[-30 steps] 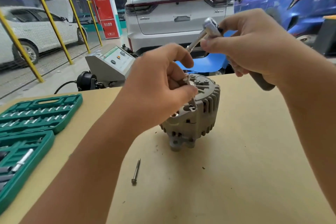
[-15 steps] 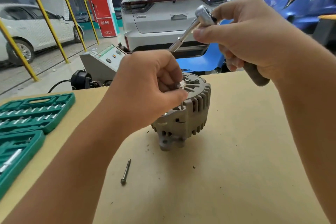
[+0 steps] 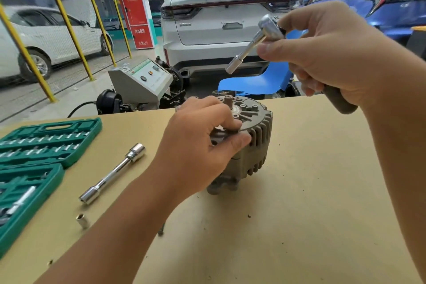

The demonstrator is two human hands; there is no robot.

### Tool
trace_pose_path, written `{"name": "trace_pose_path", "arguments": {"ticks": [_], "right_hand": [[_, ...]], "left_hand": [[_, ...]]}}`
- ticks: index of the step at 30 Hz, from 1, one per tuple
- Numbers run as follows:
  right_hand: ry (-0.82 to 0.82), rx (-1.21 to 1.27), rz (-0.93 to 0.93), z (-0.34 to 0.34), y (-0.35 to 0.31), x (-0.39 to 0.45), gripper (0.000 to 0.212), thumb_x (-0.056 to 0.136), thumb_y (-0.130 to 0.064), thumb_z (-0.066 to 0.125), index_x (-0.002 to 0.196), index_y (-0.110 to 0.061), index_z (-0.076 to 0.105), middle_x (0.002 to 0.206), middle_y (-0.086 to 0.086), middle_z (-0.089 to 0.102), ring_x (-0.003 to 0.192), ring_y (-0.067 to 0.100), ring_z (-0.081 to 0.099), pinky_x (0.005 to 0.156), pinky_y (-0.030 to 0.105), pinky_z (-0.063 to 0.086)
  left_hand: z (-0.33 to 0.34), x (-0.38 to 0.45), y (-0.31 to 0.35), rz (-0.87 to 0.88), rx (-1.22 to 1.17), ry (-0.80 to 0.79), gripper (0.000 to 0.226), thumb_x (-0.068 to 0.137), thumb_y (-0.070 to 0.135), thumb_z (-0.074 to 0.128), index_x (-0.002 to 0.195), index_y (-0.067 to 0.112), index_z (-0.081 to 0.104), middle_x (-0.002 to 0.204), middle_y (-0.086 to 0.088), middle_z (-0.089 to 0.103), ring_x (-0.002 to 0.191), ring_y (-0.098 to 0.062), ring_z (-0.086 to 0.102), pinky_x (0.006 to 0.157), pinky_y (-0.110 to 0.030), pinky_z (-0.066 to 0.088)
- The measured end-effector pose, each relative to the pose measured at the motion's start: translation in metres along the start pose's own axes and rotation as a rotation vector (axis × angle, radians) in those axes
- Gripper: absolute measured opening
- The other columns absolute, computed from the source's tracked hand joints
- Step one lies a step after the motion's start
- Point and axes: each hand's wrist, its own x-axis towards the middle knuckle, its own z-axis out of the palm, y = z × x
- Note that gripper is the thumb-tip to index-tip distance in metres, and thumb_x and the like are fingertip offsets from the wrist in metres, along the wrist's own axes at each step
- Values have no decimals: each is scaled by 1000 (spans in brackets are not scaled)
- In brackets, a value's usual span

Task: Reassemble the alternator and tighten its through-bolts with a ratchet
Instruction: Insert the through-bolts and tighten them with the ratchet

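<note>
Alternator (image 3: 253,143): stands on the tan workbench (image 3: 311,191) near its far edge, finned grey housing facing right, mounting lug at the bottom, end plate with its bolt bosses turned up and away.
Left hand (image 3: 198,147): fingers and thumb curled over the top left of the alternator housing, gripping it — what lies under the fingertips is hidden.
Right hand (image 3: 322,53): raised above and to the right of the alternator, clear of it, wrapped round the ratchet (image 3: 272,27); thumb pressed beside the chrome head, grey handle end showing below the palm.
Ratchet fitting: a slim extension with a small socket (image 3: 234,64) slants down-left from the head, its tip in the air, well apart from the alternator.
Loose tools: a chrome extension bar (image 3: 113,174) with a socket at its far end lies on the bench left of the left forearm; a small loose socket (image 3: 81,220) sits nearer the camera.
Bolt (image 3: 161,229): a dark end shows beside the forearm — mostly hidden.
Socket set: open green case (image 3: 34,161) at the bench's left edge.
Background: white SUV (image 3: 228,21), blue chair (image 3: 255,80), grey test machine (image 3: 143,80).
</note>
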Motion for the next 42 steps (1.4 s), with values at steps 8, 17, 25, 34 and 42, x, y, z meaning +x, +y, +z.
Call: {"name": "trace_pose_path", "arguments": {"ticks": [8,17,25,34,42], "right_hand": [[-65,-49,-98,-16,-19,-17,17,85,-43,79,100,-36,75,45,-2,50,31,14,36,41,33,45],[-88,-18,-113,-8,-30,-22,19,81,-44,81,97,-36,76,45,-3,52,31,13,38,43,35,47],[-88,6,-89,-6,-30,-21,24,75,-47,81,95,-36,76,47,-1,53,32,13,40,41,30,46],[-197,-78,-131,9,-25,-21,14,82,-41,80,94,-36,76,47,-4,53,33,12,43,40,28,46],[-590,534,124,32,-27,-24,23,96,-33,60,95,-13,71,64,9,51,41,17,34,44,25,33]], "left_hand": [[-31,1,-27,-126,-136,-152,21,81,24,79,91,40,70,93,14,73,96,-6,66,75,-8,42],[-35,-3,-43,-187,-284,-91,29,90,4,76,97,32,78,91,14,77,93,-16,72,79,-39,60],[-29,-3,-41,-256,-280,-34,7,83,19,83,88,23,79,99,9,68,100,-14,67,80,-33,57],[-33,-1,-32,-306,-412,5,20,88,38,75,106,30,75,94,12,75,90,-11,71,71,-31,58],[-39,9,-13,24,-36,171,24,90,18,73,113,24,74,87,29,63,76,-3,59,69,-18,45]]}}
